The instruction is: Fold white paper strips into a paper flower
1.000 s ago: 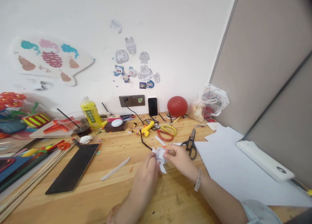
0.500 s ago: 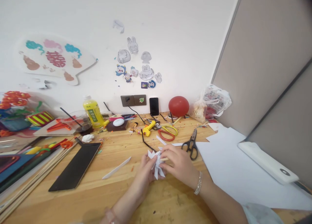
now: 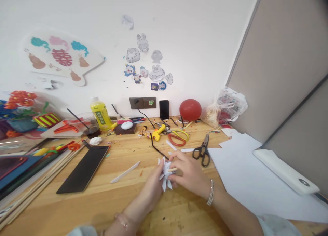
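In the head view, my left hand (image 3: 154, 182) is closed on a white folded-paper piece (image 3: 166, 184) with pointed strips spreading out like a star or flower. My right hand (image 3: 191, 173) meets it from the other side, its fingers closed around a short pale wooden stick (image 3: 172, 169) at the paper's middle. How far the stick reaches into the folds is hidden. Loose white paper strips (image 3: 125, 172) lie to the left and just beyond my hands. Black-handled scissors (image 3: 202, 153) rest behind my right hand, close to a bent black wire-like piece (image 3: 155, 147).
A yellow glue gun (image 3: 159, 132), red-and-yellow scissors (image 3: 179, 139), a phone (image 3: 164, 110) and a red balloon (image 3: 190, 110) stand or lie towards the wall. White paper sheets (image 3: 246, 174) and a white paper trimmer (image 3: 284, 171) cover the right side. At left are a black board (image 3: 82, 171) and wooden sticks (image 3: 38, 184).
The view has shifted slightly. The paper piece has turned a little in my hands, and the wooden stick shows more clearly between my right fingers.
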Motion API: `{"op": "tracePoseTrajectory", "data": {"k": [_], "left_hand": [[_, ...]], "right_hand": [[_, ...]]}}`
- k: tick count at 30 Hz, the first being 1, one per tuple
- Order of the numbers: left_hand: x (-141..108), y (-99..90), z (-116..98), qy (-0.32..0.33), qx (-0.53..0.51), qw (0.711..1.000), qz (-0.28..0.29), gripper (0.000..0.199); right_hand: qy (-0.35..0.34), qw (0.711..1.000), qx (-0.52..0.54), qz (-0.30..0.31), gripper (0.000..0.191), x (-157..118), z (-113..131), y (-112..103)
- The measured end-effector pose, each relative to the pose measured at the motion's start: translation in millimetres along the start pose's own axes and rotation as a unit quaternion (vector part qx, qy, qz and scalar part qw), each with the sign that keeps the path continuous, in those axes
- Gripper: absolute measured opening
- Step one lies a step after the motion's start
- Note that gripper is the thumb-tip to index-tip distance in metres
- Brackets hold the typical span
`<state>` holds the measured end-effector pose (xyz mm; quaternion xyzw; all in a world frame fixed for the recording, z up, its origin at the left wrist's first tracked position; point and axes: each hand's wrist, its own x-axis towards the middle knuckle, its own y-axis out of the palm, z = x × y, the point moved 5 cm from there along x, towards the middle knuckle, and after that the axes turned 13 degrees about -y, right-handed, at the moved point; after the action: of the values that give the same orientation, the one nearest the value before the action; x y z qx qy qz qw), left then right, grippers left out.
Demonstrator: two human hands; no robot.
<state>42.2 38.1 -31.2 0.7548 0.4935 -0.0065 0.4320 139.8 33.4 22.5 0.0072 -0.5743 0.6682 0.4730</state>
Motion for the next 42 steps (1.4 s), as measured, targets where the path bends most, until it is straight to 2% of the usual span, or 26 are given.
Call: {"op": "tracePoseTrajectory", "data": {"k": [5,14,23,26,29,33,35,37,40,42], "left_hand": [[1.4,0.9,-0.1,0.001,0.020,0.999,0.036,0.030],[2.4,-0.3,1.0,0.019,0.093,0.995,0.039,0.035],[6.7,-4.6,3.0,0.023,0.080,0.995,0.054,0.032],[3.8,-5.1,2.0,0.015,0.045,0.998,0.043,0.032],[2.0,-6.2,1.7,0.008,0.005,1.000,0.026,0.031],[2.3,-5.5,1.4,0.011,-0.010,1.000,0.013,0.030],[2.2,-4.0,0.4,0.021,-0.017,1.000,0.009,0.030],[1.3,-3.9,-0.9,0.033,-0.038,0.999,-0.012,0.028],[-0.5,-5.1,-2.1,0.043,-0.061,0.996,-0.049,0.028],[-1.1,-4.6,-2.4,0.044,-0.063,0.996,-0.055,0.030]], "right_hand": [[0.009,0.999,0.030,-0.008,0.014,-0.5,-2.5,1.7],[-0.027,0.998,0.049,-0.028,0.011,0.4,-0.5,-0.5],[-0.055,0.997,0.042,-0.022,0.011,2.0,2.3,-2.6],[-0.033,0.998,0.008,-0.049,0.007,0.8,2.8,-7.3],[-0.003,0.996,-0.028,-0.090,0.012,-2.1,1.9,-11.9],[-0.006,0.997,-0.035,-0.065,0.009,-3.4,1.9,-5.1],[0.015,0.997,-0.038,-0.065,0.010,-3.9,0.0,-2.1],[0.036,0.996,-0.040,-0.067,0.010,-4.1,-1.3,0.0],[0.028,0.998,-0.031,-0.050,0.006,-3.0,0.7,4.3],[0.026,0.998,-0.023,-0.043,0.007,-2.4,1.6,6.1]]}}
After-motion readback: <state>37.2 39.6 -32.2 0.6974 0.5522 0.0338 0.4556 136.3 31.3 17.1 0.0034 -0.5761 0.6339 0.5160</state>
